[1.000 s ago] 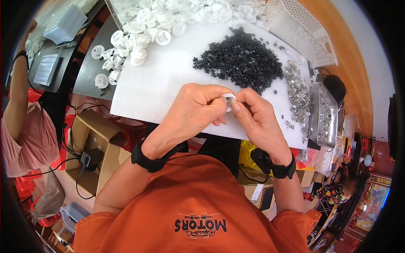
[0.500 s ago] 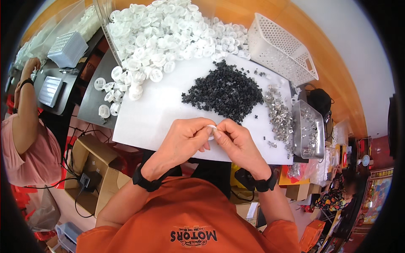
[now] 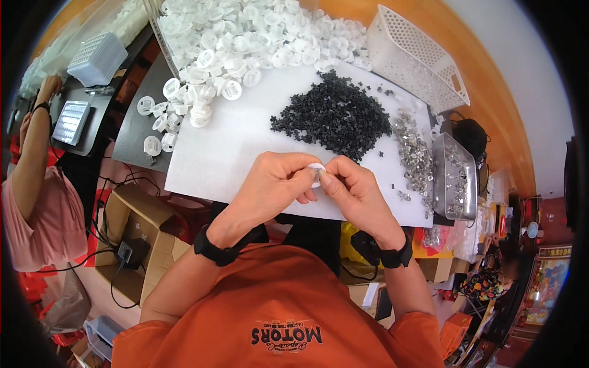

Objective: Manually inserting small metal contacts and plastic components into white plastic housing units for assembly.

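Note:
Over the near edge of the white work sheet [image 3: 211, 165], my two hands meet at a small round white plastic part [image 3: 316, 167]. My left hand [image 3: 276, 187] pinches it between thumb and fingers from one side. With thumb and forefinger closed, my right hand [image 3: 354, 191] presses against its face from the other side. Any smaller piece under the right fingertips is hidden. Just beyond the hands lies a heap of small black cross-shaped pieces [image 3: 334, 116]. Many similar white round parts [image 3: 245, 37] are piled at the back.
Small shiny metal pieces [image 3: 414, 156] lie right of the black heap, beside a metal tray [image 3: 438, 184]. A white perforated basket [image 3: 414, 61] stands at the back right. On the left, another person's arm [image 3: 30, 141] is near a stack of trays [image 3: 97, 58]; a cardboard box [image 3: 132, 230] is below.
The table appears slightly higher and turned in view. My hands have risen a little with the white part, whose round face now shows more between the fingers.

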`<action>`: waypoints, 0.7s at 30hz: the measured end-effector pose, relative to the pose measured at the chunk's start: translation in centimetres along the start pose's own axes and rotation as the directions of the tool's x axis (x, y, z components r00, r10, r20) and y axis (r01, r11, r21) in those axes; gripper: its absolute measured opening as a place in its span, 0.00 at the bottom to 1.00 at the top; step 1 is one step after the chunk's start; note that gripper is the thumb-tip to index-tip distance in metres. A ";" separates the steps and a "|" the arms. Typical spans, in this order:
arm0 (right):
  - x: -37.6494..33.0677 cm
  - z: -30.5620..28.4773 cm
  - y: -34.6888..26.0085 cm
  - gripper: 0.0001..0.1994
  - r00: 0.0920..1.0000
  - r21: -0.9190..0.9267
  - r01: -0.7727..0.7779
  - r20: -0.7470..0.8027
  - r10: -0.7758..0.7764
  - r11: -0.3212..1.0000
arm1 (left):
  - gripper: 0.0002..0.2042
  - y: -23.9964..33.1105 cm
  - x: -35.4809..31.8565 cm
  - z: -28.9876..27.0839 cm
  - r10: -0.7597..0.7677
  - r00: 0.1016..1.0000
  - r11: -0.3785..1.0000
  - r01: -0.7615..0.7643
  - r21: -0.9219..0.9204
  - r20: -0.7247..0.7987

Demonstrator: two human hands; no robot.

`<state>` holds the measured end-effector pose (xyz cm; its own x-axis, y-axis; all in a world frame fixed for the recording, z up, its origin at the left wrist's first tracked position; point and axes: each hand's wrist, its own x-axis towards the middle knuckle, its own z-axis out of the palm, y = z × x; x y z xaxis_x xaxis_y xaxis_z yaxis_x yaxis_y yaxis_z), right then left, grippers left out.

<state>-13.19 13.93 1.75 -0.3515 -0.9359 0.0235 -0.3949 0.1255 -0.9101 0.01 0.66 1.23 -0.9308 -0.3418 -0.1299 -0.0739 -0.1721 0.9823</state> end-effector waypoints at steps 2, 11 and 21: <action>-0.2 -0.2 -0.6 0.08 1.000 0.029 -0.027 0.011 0.027 0.999 | 0.11 -0.1 0.0 -0.4 0.022 1.000 1.000 -0.022 0.018 0.016; 1.6 -5.3 -3.8 0.08 0.957 0.062 -0.276 0.113 0.268 0.959 | 0.19 -0.3 -0.7 0.1 0.071 0.997 0.996 -0.070 -0.051 0.029; 11.3 -13.7 -8.5 0.12 0.929 -0.398 -0.171 -0.369 0.013 0.901 | 0.16 -0.6 -0.3 0.2 0.129 0.990 0.992 -0.128 -0.013 0.053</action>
<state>-25.39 6.83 15.38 -0.6448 -0.7469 0.1623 -0.6340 0.4041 -0.6593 0.32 1.03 0.66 -0.9501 -0.3118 0.0050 0.0508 -0.1389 0.9890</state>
